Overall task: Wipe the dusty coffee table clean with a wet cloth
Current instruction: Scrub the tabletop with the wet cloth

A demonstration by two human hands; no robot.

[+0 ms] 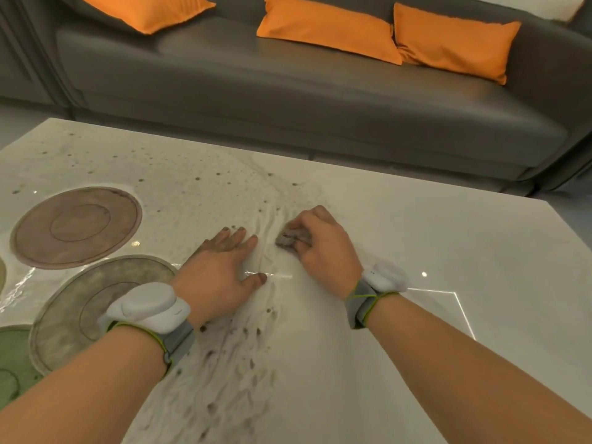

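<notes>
Grey cloth bunched under right hand's curled fingers — on table.

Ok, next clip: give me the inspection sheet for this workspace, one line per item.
Surface: pale coffee table; right part looks clean and glossy, left and near-middle still dusty with dark specks and smear trails.
Job's things: small grey cloth, bunched on the table at the edge of the dusty area.
Clutter: round placemats at the table's left, one brown, one grey, one green.
Grippers: right hand grips the cloth; left hand rests flat on the table, fingers straight. White devices strapped on both wrists.
Cables: nothing seen.
Surroundings: dark grey sofa behind the table with three orange cushions.
</notes>
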